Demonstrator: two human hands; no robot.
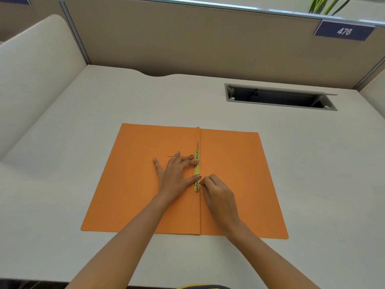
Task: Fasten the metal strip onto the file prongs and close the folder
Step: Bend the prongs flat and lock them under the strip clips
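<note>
An orange folder (233, 163) lies open and flat on the desk, its spine running toward me. A gold metal strip (196, 171) lies along the spine at mid height. One thin prong (197, 146) stands up at the strip's far end. My left hand (176, 174) lies flat on the left leaf with fingers spread, two fingertips pressing the strip's left edge. My right hand (218, 195) is curled, its fingertips pinching at the strip's near end, where the second prong is hidden.
The folder sits on a white desk (83, 142) enclosed by beige partition walls. An open cable hatch (279, 97) is set in the desk at the back right. A sign reading 476 (343, 31) hangs on the partition.
</note>
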